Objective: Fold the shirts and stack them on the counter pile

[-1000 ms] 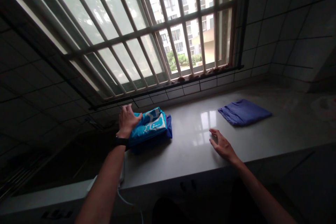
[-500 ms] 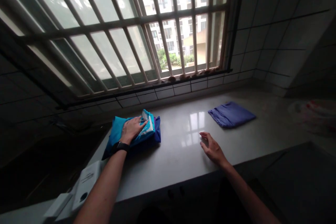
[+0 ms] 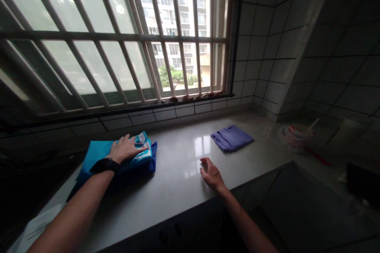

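My left hand [image 3: 125, 149] lies spread on a stack of folded cloth, a black band around its wrist. The upper piece is a bright turquoise folded cloth [image 3: 99, 150] with white and grey print at its right end. Beneath it, a dark blue cloth [image 3: 154, 157] sticks out at the side. My right hand [image 3: 211, 174] rests at the counter, empty, thumb and fingers curved and apart. A flat folded purple cloth [image 3: 232, 138] lies beyond it to the right, apart from the hand.
A pale glossy counter [image 3: 175, 189] runs under a barred window [image 3: 142, 39]. At the right stand a reddish-white tub [image 3: 297, 136] with a stick in it and a dark object [image 3: 363, 184]. A white box [image 3: 38, 225] sits at lower left; the left side is dark.
My view has turned to the right, so the counter and cloths appear further left and more of the right corner shows. Both hands keep nearly the same places, though the left fingers are slightly more bent.
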A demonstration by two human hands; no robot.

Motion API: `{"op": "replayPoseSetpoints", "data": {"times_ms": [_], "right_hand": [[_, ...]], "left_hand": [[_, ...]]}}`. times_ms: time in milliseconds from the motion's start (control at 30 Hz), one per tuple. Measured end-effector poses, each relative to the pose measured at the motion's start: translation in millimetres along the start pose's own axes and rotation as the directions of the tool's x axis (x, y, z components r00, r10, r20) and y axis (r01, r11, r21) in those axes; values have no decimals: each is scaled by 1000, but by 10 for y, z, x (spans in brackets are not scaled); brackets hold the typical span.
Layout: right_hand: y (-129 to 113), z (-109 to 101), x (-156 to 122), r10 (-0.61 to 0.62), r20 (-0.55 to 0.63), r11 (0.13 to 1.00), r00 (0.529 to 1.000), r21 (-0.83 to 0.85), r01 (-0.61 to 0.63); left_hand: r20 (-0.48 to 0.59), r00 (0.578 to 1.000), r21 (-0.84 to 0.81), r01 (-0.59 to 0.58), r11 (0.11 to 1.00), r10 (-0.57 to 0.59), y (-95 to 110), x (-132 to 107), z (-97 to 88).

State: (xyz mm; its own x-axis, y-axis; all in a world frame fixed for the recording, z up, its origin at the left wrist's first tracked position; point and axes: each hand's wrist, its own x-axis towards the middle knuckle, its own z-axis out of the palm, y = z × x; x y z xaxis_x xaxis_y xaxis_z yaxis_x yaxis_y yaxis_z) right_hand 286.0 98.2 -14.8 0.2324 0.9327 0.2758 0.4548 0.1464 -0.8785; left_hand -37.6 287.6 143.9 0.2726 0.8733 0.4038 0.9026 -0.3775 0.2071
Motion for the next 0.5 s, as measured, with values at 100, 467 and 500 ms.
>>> {"op": "replayPoseSetpoints", "data": {"times_ms": [100,467,500], "right_hand": [[3,5,13,6,4,1000,1000,-4,-5],[14,-57,12,13,-4,998,1000,69,-13],[22,-68,16,25,3,995,1000,94,-25]], "left_hand": [[-188,976,40,-101,994,107,492,-352,-37],[361,926,-763,362,536,-113,1109,-2140,730],[353,927,-789,369,492,-129,1108,-2157,722]]}}
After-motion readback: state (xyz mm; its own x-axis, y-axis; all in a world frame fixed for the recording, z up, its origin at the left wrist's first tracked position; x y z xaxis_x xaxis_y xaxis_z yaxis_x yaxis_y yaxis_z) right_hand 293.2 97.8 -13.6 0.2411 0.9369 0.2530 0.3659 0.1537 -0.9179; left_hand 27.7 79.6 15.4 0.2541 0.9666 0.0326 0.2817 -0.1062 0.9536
